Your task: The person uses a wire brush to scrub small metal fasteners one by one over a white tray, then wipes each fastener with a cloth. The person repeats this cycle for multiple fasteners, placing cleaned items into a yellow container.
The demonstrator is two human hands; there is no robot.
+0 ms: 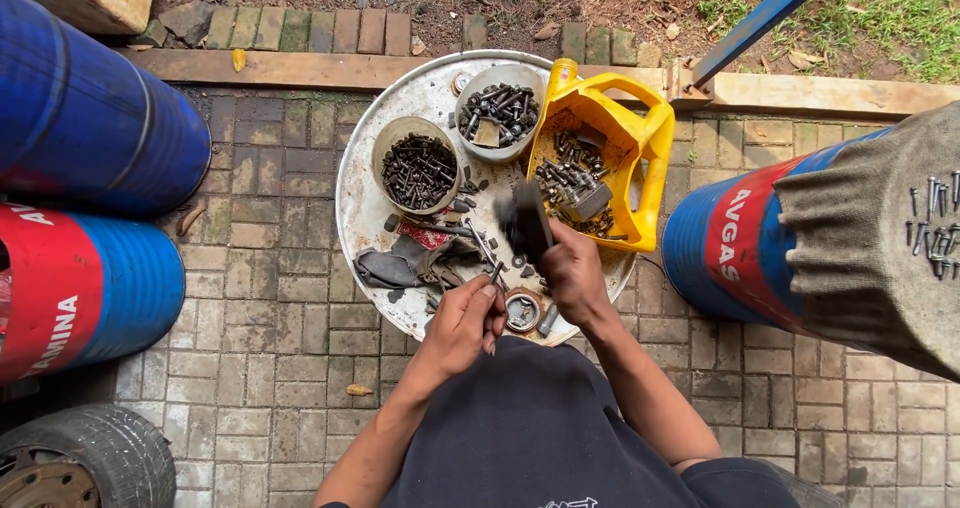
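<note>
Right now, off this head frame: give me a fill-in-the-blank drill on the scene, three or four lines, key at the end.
1. The left hand pinches a long dark ____ between its fingers.
2. The right hand swings a blurred dark tool over the round ____ tray.
3. The cut-open jug holding bolts is ____ in colour.
4. The number of round bowls of bolts on the tray is ____.

Missing words: bolt; metal; yellow; two

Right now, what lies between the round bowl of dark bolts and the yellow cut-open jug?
In the head view, a second grey bowl of bolts sits between the round bowl and the yellow jug, towards the far rim; nearer, only bare tray with loose bolts.
</note>
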